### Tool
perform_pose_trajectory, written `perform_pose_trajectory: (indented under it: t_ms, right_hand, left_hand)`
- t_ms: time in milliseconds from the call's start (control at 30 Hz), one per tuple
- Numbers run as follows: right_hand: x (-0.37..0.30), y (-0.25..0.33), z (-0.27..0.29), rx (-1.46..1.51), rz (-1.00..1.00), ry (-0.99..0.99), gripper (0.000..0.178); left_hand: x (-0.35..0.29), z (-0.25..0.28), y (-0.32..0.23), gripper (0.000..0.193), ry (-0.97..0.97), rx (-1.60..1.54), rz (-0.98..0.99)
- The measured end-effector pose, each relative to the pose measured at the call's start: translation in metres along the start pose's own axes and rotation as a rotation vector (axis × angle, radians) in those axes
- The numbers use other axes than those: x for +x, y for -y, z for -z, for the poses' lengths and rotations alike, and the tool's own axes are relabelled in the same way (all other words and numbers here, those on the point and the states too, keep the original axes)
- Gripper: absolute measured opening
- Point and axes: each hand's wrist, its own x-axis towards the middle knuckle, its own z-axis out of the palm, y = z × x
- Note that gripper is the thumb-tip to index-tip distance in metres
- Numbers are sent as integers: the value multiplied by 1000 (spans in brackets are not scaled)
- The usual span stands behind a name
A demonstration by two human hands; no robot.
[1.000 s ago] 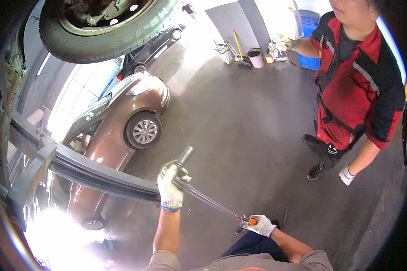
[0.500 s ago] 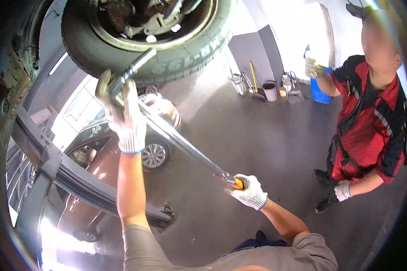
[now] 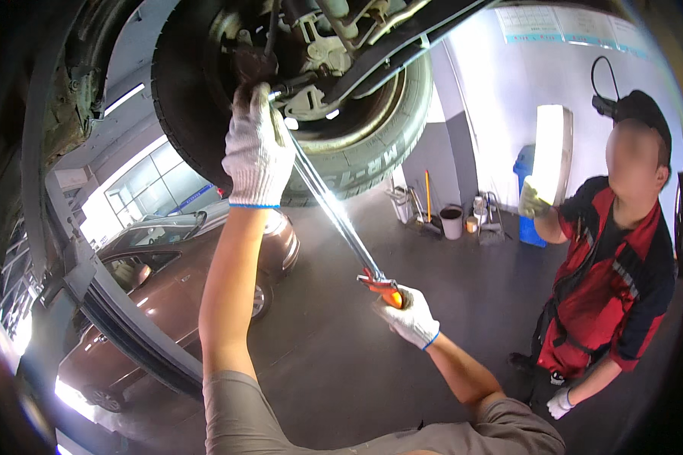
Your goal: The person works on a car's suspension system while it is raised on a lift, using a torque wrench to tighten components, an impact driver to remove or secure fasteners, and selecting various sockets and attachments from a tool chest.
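My left hand (image 3: 256,152), in a white knit glove, grips the top end of a long shiny metal wrench (image 3: 334,216) and holds it up against the suspension parts (image 3: 311,83) inside the raised car's wheel (image 3: 326,129). My right hand (image 3: 410,318), also gloved, holds the wrench's orange-red handle (image 3: 382,288) lower down. The wrench slants from upper left to lower right between both hands. Its head is hidden behind my left glove.
A person in a red and black work shirt (image 3: 611,280) stands at the right with gloved hands. A brown car (image 3: 174,273) is parked below at the left beside a lift arm (image 3: 121,326). A bucket and tools (image 3: 451,220) stand by the far wall.
Both hands have lifted the wrench up toward the wheel hub. My left hand rose from beside the tyre to the suspension parts, and the view tilted upward.
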Motion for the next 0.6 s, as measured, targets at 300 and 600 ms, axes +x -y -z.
perform_pose_trajectory:
  t_ms: [300,600]
  right_hand:
    - [-32,8,19,-51,68,18,35]
    - [-82,38,42,-151,189,90,35]
  left_hand:
    - [9,-1,-6,35,159,250,146]
    - [24,10,-14,27,289,153,291]
